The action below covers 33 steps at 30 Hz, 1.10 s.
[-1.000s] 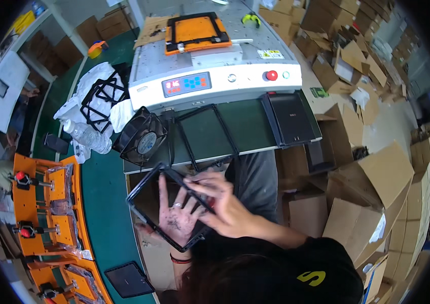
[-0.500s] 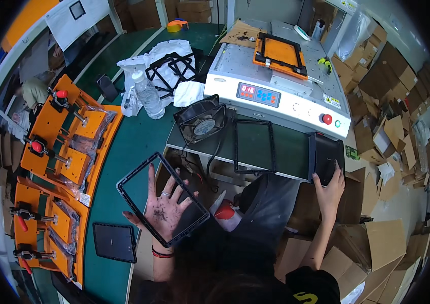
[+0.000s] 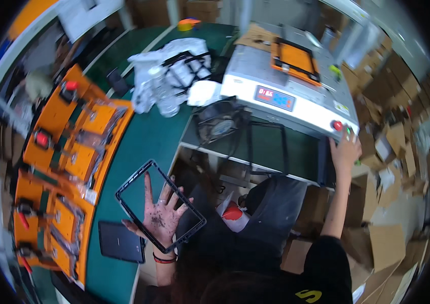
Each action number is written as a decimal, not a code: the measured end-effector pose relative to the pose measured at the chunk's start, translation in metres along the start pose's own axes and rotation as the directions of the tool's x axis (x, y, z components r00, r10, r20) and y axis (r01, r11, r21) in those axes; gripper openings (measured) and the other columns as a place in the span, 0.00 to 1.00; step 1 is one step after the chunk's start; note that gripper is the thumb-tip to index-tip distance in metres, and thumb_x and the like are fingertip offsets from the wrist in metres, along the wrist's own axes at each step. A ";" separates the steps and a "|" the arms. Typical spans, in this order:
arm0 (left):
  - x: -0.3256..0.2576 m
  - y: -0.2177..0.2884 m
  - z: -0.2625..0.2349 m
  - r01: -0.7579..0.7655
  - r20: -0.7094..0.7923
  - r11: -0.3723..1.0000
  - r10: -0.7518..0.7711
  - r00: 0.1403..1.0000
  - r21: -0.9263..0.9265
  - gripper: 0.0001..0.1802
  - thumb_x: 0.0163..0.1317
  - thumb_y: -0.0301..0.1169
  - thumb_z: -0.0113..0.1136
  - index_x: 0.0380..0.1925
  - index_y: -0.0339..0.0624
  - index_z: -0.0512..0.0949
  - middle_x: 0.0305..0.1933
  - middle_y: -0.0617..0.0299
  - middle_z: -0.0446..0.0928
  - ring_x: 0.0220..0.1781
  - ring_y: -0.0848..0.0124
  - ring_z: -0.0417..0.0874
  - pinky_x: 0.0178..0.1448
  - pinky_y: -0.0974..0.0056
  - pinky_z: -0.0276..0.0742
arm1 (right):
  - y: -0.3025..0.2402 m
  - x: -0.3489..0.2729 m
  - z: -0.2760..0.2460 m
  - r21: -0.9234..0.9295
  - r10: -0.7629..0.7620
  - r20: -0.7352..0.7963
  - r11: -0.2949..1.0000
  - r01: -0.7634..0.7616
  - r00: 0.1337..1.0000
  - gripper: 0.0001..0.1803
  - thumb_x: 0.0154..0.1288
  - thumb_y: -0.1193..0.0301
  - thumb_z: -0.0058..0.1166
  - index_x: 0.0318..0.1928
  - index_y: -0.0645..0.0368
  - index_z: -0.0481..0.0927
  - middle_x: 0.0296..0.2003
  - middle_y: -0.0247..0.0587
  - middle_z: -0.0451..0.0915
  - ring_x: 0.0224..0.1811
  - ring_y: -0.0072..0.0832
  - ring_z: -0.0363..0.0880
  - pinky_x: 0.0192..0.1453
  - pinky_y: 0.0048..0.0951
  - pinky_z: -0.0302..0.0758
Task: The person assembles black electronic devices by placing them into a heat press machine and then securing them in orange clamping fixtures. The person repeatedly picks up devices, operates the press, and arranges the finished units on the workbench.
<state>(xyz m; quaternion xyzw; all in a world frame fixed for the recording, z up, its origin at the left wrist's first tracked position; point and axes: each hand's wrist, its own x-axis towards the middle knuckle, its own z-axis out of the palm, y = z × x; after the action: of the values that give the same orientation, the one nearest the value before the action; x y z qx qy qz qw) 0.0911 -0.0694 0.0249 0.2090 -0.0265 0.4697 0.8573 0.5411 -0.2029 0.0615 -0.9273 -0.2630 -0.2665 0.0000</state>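
Palm up, my left hand (image 3: pixel 160 221) bears a thin black rectangular frame (image 3: pixel 135 219), which lies tilted across its spread fingers and thumb. Dark specks cover the palm. My right hand (image 3: pixel 347 150) holds nothing; its fingertips touch the front panel of a white machine (image 3: pixel 240 85) at the green button (image 3: pixel 348 130), beside a red button (image 3: pixel 336 124). Below that hand, a dark flat panel (image 3: pixel 326 164) lies at the bench's right end, partly hidden by the forearm. Another black frame (image 3: pixel 285 152) lies on the bench left of it.
A black fan (image 3: pixel 219 124) sits before the machine, and an orange fixture plate (image 3: pixel 296 61) on top. Orange clamp jigs (image 3: pixel 80 134) line the left. Also there are a dark tablet-like panel (image 3: pixel 119 241), a clear bottle (image 3: pixel 164 96), stacked frames (image 3: pixel 187 68) and cardboard boxes (image 3: pixel 385 240).
My right hand has moved up from the dark panel to the machine's green button. My left hand still bears the frame. The whole view has shifted slightly.
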 end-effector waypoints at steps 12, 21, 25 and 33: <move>-0.009 0.021 -0.012 -0.108 -0.015 0.992 0.107 0.994 -0.065 0.61 0.43 0.73 0.53 0.72 0.61 0.41 0.71 0.38 0.48 0.71 0.43 0.54 0.70 0.33 0.45 | 0.062 0.020 0.079 -0.043 -0.156 -0.130 0.988 0.152 0.979 0.28 0.67 0.54 0.47 0.61 0.57 0.69 0.53 0.49 0.75 0.55 0.46 0.72 0.56 0.53 0.66; -0.008 0.008 -0.018 -0.048 -0.017 0.993 0.047 0.999 -0.108 0.61 0.43 0.72 0.55 0.72 0.62 0.40 0.71 0.40 0.48 0.72 0.44 0.53 0.70 0.33 0.46 | 0.064 0.028 0.062 -0.067 -0.162 0.042 0.984 0.164 0.986 0.28 0.67 0.55 0.46 0.62 0.57 0.68 0.56 0.49 0.74 0.55 0.49 0.72 0.54 0.52 0.67; -0.008 0.007 -0.020 -0.060 0.049 0.989 0.067 0.997 -0.135 0.57 0.47 0.69 0.55 0.72 0.63 0.41 0.71 0.41 0.50 0.71 0.46 0.55 0.70 0.34 0.49 | 0.070 0.026 0.074 -0.100 -0.281 -0.143 0.958 0.269 0.949 0.28 0.68 0.56 0.47 0.59 0.64 0.69 0.51 0.57 0.75 0.49 0.50 0.75 0.52 0.47 0.71; 0.014 0.015 -0.034 -0.231 -0.135 0.971 0.221 0.966 -0.067 0.50 0.52 0.71 0.45 0.71 0.64 0.46 0.73 0.40 0.45 0.73 0.43 0.48 0.72 0.35 0.44 | -0.131 -0.119 -0.082 0.956 -0.414 -0.064 0.236 0.175 0.908 0.20 0.72 0.72 0.42 0.61 0.67 0.64 0.54 0.51 0.71 0.56 0.36 0.70 0.63 0.35 0.64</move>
<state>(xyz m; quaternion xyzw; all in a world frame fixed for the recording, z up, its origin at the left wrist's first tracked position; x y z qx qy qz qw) 0.0810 -0.0384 0.0027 0.1389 -0.0150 0.5754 0.8059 0.3511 -0.1595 0.0546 -0.7001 -0.5369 0.0411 0.4689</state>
